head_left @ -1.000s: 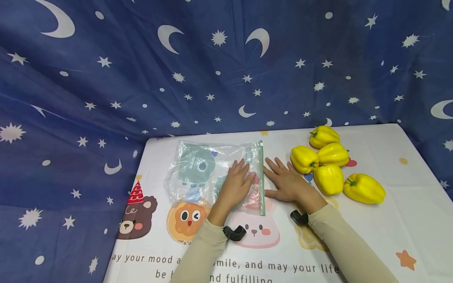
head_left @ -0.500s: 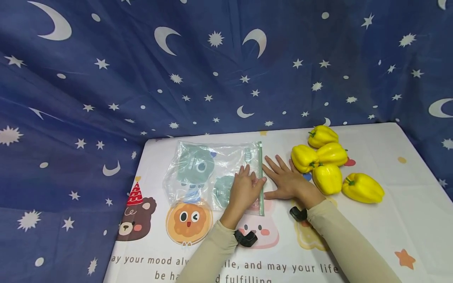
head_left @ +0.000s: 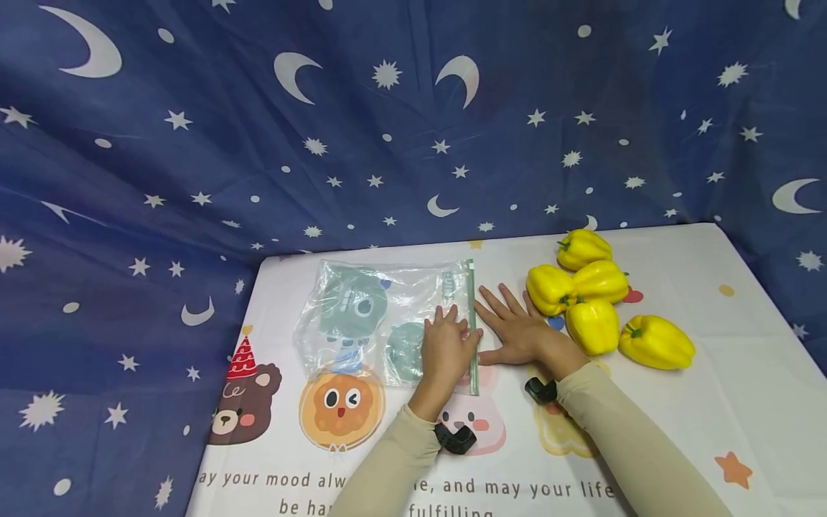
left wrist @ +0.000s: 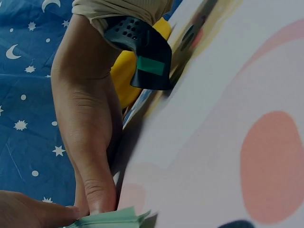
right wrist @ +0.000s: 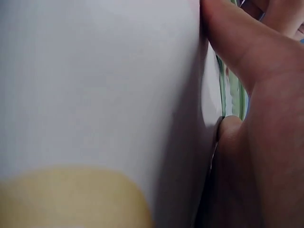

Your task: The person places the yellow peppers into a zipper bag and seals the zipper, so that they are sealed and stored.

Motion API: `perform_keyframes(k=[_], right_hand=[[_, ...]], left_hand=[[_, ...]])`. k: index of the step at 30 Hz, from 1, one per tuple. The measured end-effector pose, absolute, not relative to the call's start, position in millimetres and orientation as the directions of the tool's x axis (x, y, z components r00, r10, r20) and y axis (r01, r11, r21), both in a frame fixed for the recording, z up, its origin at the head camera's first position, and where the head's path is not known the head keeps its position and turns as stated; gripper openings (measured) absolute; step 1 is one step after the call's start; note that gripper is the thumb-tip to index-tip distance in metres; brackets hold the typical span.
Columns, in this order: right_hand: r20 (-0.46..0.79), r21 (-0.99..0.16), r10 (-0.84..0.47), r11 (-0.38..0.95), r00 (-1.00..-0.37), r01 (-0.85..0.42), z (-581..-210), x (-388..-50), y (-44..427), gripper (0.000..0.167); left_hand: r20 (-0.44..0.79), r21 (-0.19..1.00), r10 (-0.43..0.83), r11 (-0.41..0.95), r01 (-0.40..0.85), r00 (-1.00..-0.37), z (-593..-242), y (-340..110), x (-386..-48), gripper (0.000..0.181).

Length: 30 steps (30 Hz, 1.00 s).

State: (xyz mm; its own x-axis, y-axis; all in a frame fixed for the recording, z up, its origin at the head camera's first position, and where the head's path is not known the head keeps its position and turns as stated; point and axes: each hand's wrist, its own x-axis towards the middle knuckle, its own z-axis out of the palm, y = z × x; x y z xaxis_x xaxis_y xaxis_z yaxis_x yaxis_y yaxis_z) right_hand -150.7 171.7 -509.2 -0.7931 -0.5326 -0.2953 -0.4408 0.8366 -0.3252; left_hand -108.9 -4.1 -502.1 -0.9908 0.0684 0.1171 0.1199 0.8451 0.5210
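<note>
One left hand (head_left: 447, 352), fingers partly bent, rests on a clear bag (head_left: 381, 316) lying flat on the table (head_left: 743, 345), thumb at its green strip (head_left: 472, 294); whether it pinches cannot be told. The right hand (head_left: 517, 332), spread and holding nothing, lies just beside. Likely light, limp and slippery, the bag is best held by the strip. Beyond: yellow peppers (head_left: 601, 281), blue curtain (head_left: 388, 158).

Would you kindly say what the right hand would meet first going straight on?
The right hand would likely meet the green edge of the plastic bag, close by the fingertips; contact is unclear.
</note>
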Motion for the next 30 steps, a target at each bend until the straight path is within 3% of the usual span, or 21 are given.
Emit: perform_keyframes(k=[13, 30], right_hand=[[-0.316, -0.304, -0.527, 0.844, -0.789, -0.442, -508.6, -150.3, 173.1, 0.111], [-0.312, -0.300, -0.524, 0.846, -0.793, -0.441, -509.0, -150.0, 172.7, 0.112]], left_hand=[[0.138, 0.537, 0.071, 0.833, 0.135, -0.988, -505.2, -6.5, -108.6, 0.021], [0.091, 0.675, -0.025, 0.737, 0.043, -0.996, -507.1, -6.9, -109.5, 0.007]])
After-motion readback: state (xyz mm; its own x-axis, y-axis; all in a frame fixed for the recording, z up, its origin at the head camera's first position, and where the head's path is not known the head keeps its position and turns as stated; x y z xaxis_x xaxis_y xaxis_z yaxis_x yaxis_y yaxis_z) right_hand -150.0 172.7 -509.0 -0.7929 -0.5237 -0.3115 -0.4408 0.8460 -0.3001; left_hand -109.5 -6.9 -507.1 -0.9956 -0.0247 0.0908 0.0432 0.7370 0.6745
